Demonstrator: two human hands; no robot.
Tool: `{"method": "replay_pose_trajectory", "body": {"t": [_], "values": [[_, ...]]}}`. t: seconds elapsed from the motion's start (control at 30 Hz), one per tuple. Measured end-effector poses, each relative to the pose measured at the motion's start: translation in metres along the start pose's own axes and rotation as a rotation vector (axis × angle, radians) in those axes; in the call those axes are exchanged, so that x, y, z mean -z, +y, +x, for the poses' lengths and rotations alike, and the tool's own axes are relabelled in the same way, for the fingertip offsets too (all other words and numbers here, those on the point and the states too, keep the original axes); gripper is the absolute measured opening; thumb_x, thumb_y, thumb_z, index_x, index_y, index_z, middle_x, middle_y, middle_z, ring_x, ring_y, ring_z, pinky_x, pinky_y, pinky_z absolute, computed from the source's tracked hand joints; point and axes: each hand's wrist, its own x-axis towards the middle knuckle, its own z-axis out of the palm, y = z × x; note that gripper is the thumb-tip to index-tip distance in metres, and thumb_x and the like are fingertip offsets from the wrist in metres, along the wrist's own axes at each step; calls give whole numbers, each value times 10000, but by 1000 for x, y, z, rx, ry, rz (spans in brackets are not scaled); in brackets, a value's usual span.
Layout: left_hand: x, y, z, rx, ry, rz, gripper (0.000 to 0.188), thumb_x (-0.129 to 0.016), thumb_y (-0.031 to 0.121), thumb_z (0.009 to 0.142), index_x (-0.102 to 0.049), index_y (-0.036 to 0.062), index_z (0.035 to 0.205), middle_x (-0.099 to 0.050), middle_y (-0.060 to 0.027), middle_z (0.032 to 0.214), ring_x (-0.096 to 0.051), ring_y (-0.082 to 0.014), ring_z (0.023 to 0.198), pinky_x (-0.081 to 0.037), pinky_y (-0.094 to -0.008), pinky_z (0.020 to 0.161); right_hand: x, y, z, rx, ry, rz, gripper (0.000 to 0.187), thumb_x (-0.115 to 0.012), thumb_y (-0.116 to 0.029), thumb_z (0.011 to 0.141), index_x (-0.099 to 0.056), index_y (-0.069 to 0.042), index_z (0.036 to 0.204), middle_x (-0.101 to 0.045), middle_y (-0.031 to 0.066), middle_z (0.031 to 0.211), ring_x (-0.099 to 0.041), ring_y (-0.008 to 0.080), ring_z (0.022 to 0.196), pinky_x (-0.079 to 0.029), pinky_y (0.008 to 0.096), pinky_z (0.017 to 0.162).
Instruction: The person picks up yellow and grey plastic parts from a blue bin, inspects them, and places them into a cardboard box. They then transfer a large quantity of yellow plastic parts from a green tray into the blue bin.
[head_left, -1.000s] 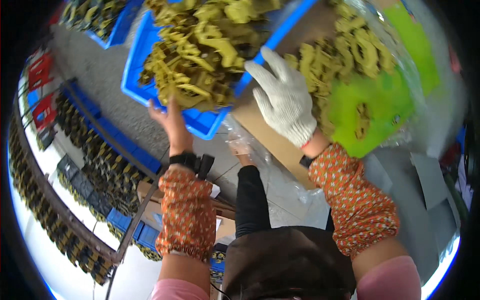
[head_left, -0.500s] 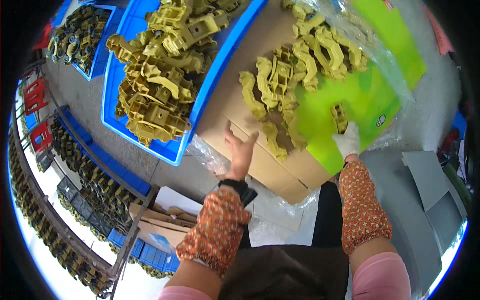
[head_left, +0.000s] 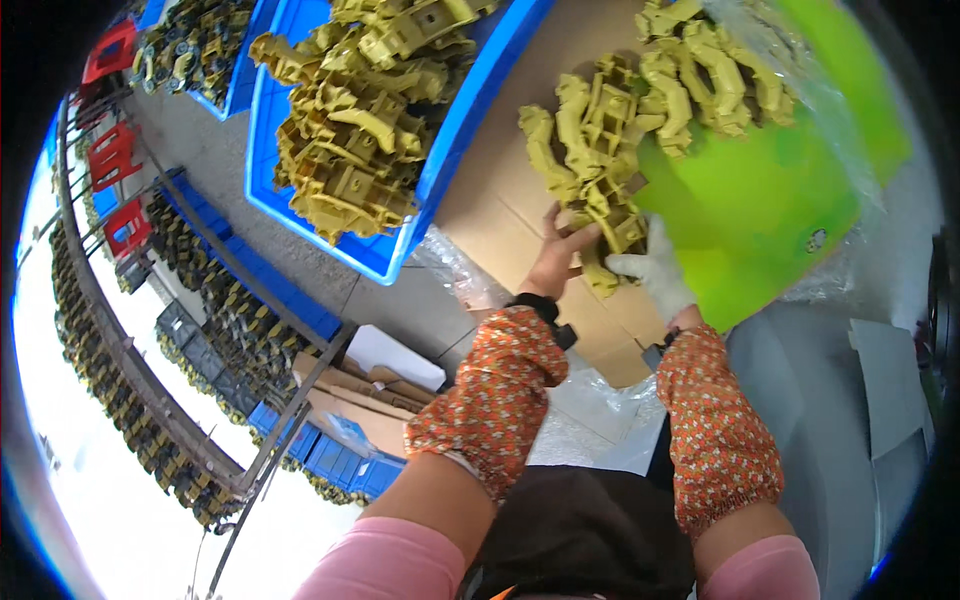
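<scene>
Over the near end of a row of yellow cast metal brackets, one yellow bracket (head_left: 622,226) sits between my two hands. My bare left hand (head_left: 556,258), with a dark band at the wrist, has its thumb and fingers on the left side of the casting. On the other side my right hand (head_left: 657,272), in a pale glove, closes around the right edge, partly hiding it. Another bracket (head_left: 600,277) lies just beneath, partly covered. Further brackets (head_left: 575,125) stand close together beyond, on the brown cardboard (head_left: 490,190) and the green sheet (head_left: 740,215).
A blue bin (head_left: 440,170) heaped with yellow castings (head_left: 350,140) stands to the left. Clear plastic film (head_left: 835,130) hangs along the sheet's right side. An opened carton (head_left: 365,410) and a metal rack rail (head_left: 165,420) with rows of parts are at lower left.
My right hand has brought the yellow bracket leftward from the green sheet to the row's near end. My left hand has moved right to meet it. The view has shifted.
</scene>
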Motion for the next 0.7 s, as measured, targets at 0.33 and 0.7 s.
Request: {"method": "replay_pose_trajectory", "body": {"t": [0.33,0.7], "values": [[-20,23,-114,-235,-231,-107,915,-771,208,966,-212,100,1683,-447,-137,1525,-468,-267,1388,-390,-379,1173,17,-121,-79,39,-79,391,752,-785,-166,817,-457,17,1468,-609,174,1390,-602,312,1288,-465,418,1101],[74,287,-165,-939,60,49,830,-690,137,986,-219,71,1666,-461,-173,1567,-498,-308,1416,-433,-436,1167,-55,-353,71,683,-90,27,681,-738,-375,831,-511,-13,1361,-701,289,1132,-681,471,1054,-548,510,907]]}}
